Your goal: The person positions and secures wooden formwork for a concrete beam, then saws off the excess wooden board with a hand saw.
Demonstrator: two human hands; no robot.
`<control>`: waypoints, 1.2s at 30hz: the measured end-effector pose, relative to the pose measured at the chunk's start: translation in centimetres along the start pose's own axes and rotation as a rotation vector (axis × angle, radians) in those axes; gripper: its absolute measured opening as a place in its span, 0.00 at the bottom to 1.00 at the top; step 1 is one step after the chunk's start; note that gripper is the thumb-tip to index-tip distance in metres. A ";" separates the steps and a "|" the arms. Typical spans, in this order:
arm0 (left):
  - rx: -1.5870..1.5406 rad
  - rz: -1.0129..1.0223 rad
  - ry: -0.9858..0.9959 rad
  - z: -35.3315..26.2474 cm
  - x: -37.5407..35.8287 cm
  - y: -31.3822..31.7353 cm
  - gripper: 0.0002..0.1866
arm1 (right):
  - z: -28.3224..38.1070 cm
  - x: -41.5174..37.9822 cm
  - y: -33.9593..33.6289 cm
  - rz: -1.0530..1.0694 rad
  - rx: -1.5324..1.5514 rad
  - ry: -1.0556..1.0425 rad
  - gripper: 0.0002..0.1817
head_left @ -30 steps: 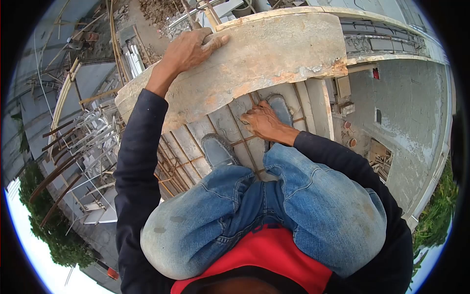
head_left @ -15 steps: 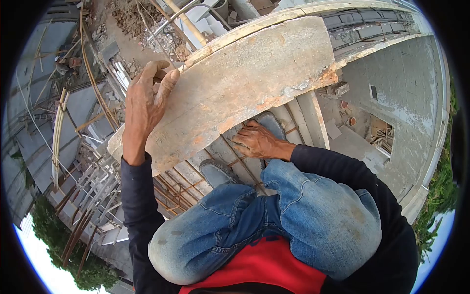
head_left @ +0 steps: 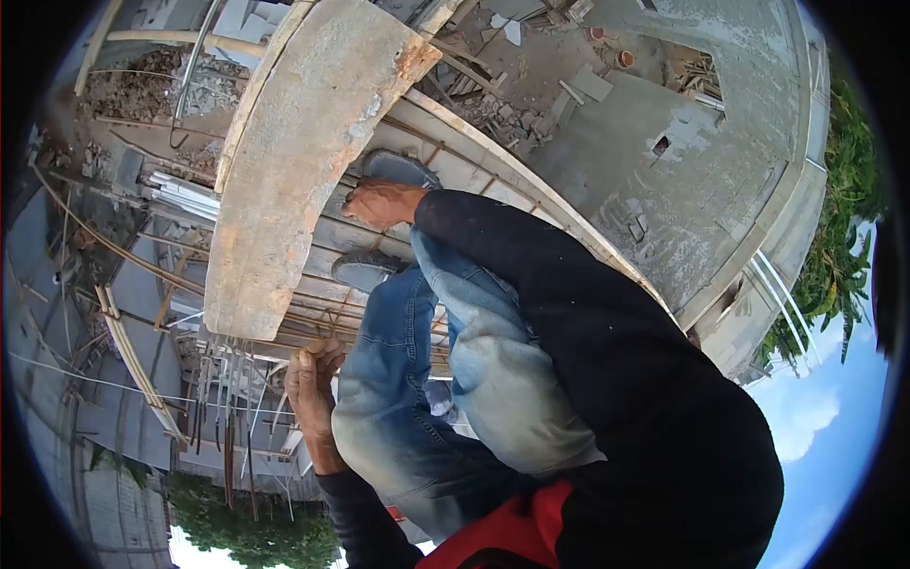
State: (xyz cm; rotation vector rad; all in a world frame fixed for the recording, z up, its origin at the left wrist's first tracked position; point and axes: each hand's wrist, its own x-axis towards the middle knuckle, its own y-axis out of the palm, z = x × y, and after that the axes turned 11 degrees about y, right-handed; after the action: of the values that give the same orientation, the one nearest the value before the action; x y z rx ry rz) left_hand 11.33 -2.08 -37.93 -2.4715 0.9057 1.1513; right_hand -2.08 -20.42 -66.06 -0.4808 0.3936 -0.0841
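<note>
A long curved panel [head_left: 294, 142], stained with cement and rough along one edge, lies across the bars in front of me. My right hand [head_left: 381, 204] is low by its inner edge, next to my grey shoe [head_left: 400, 169]. Its fingers are bent together, and their tips are partly hidden. Near the panel's lower end, my left hand [head_left: 316, 379] is beside my knee with fingers curled in against the thumb, close to a thin strip. What either hand holds cannot be made out. Under my feet runs a grid of rusty rebar [head_left: 483, 183].
A wooden form edge [head_left: 559, 216] runs along the right, above a lower floor with rubble [head_left: 517, 119]. White pipes [head_left: 182, 194], bamboo poles [head_left: 142, 365] and a dirt heap [head_left: 147, 100] are below on the left. Upright bars [head_left: 230, 403] stand beyond my left hand.
My view has turned, so the panel now runs steeply up the left. My left hand has left the panel's outer edge and come down beside its near end. My right hand stays by the shoe.
</note>
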 end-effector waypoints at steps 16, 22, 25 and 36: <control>-0.029 0.034 -0.579 1.2 -12.9 -2.7 0.25 | 17.2 -40.7 0.9 -0.509 0.469 1.394 0.08; 0.473 0.165 -0.380 -4.3 -14.8 1.7 0.29 | 20.8 -50.3 5.0 -0.833 1.366 1.675 0.07; 0.704 0.159 -0.311 -4.3 -13.5 0.7 0.30 | 17.8 -51.3 4.6 -0.956 1.675 1.655 0.09; 0.882 -0.043 0.338 -2.9 8.9 5.2 0.27 | -0.3 -49.2 11.2 -1.103 0.640 1.713 0.09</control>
State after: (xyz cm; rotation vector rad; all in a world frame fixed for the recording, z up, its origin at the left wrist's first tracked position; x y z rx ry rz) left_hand 14.11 -11.25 -42.71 -1.9213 1.1207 0.1975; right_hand -47.69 -2.26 -54.40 0.1985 1.6557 -1.7154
